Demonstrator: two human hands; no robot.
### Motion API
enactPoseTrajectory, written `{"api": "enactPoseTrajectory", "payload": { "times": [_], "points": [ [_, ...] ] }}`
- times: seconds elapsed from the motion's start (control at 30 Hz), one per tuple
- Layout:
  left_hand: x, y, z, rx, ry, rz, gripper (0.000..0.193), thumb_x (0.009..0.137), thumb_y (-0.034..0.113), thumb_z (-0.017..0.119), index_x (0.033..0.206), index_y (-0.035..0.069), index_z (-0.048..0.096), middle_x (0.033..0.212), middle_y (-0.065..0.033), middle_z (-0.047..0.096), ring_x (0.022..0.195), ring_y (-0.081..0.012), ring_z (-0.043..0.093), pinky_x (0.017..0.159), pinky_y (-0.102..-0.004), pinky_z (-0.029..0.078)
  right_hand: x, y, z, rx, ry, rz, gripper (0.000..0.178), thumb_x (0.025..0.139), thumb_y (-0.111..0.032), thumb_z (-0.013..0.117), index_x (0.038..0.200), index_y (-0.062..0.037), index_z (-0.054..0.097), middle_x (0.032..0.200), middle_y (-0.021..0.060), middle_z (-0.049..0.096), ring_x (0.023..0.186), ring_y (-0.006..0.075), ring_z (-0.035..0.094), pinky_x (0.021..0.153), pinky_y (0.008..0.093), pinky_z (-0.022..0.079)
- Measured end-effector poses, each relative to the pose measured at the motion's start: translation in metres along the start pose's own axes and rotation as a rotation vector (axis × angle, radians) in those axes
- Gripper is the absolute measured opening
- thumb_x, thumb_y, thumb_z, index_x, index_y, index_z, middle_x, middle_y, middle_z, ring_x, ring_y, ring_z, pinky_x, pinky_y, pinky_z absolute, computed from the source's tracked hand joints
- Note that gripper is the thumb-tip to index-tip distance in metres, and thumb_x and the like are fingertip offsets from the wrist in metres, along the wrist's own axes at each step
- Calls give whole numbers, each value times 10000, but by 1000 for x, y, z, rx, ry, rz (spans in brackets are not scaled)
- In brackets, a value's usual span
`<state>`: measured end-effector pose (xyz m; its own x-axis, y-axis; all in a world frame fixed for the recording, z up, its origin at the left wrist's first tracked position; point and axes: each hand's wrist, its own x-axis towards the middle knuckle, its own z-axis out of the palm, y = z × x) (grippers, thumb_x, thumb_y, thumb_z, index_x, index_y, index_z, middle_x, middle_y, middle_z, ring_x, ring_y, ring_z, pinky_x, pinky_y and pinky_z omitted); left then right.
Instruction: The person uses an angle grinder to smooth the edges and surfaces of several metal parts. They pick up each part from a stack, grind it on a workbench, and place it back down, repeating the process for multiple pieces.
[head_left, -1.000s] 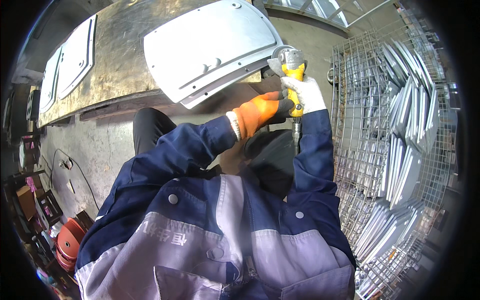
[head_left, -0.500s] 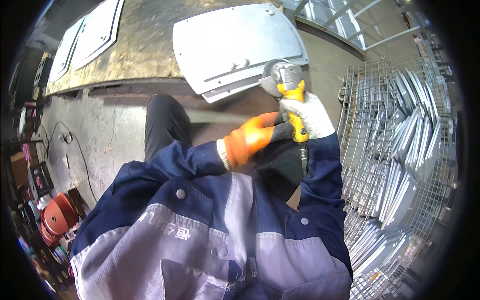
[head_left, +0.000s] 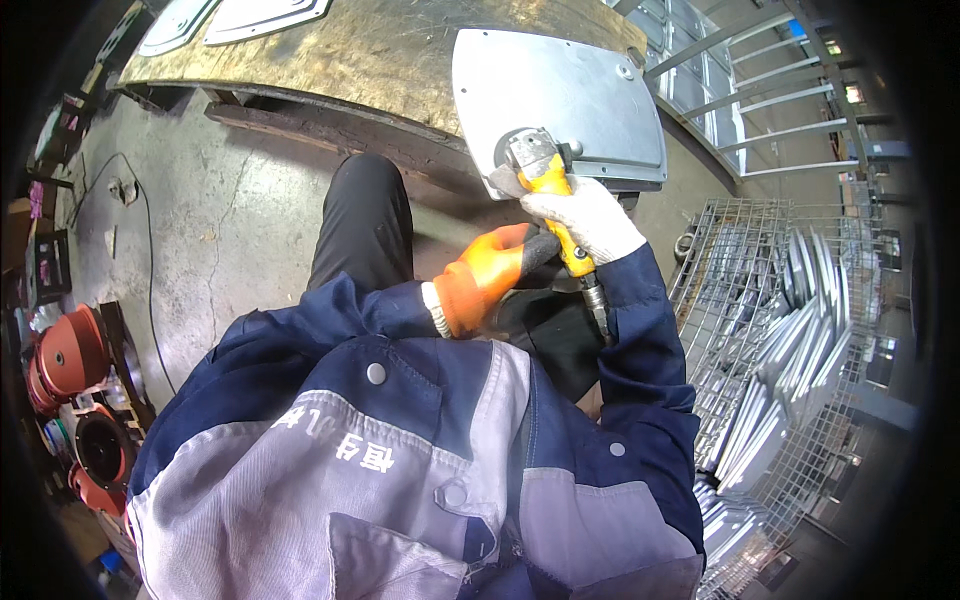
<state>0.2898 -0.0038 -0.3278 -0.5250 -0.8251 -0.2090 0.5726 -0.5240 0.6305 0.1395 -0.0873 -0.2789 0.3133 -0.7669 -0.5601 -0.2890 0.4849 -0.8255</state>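
Observation:
My right hand (head_left: pixel 585 218), in a white glove, is wrapped round the yellow body of an angle grinder (head_left: pixel 545 178). The grinder's grey head and disc lie over the near edge of a pale metal panel (head_left: pixel 560 95); whether the disc touches it I cannot tell. A hose fitting (head_left: pixel 594 297) runs back from the handle beside my right sleeve. My left hand (head_left: pixel 485 275), in an orange glove with dark fingers, is closed beside the rear of the grinder. Its fingertips are partly hidden, so what they hold does not show. The panel lies flat, overhanging the table's right end.
The worn wooden table (head_left: pixel 390 50) carries further pale panels (head_left: pixel 262 15) at far left. On the right stands a wire mesh basket (head_left: pixel 720 270) with stacked metal plates (head_left: pixel 800 340). Orange-red bowl-shaped parts (head_left: pixel 75 350) sit at the left. A cable (head_left: pixel 150 270) trails over the floor.
The view has shifted, so the table and panel sit farther right. My right hand has brought the grinder leftward, its head now over the panel's near edge. The left hand stays beside the handle.

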Motion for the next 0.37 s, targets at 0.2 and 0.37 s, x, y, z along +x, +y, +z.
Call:
{"api": "enactPoseTrajectory", "payload": {
  "times": [0.2,0.37],
  "points": [
    [14,-11,7,-28,-6,-110,329,902,310,641,1078,32,641,970,-26,652,900,-105,587,795,-256,465,-17,-1,-10,-117,137,32,304,772,-176,757,992,3,649,775,21,613,647,98,559,581,233,442],
    [29,8,7,-79,-102,-142,321,899,315,647,1057,36,656,924,-24,662,853,-113,602,751,-256,482,-37,-46,-6,64,151,126,382,800,-165,725,1113,18,603,826,59,618,666,118,595,617,248,496]
  ]
}}
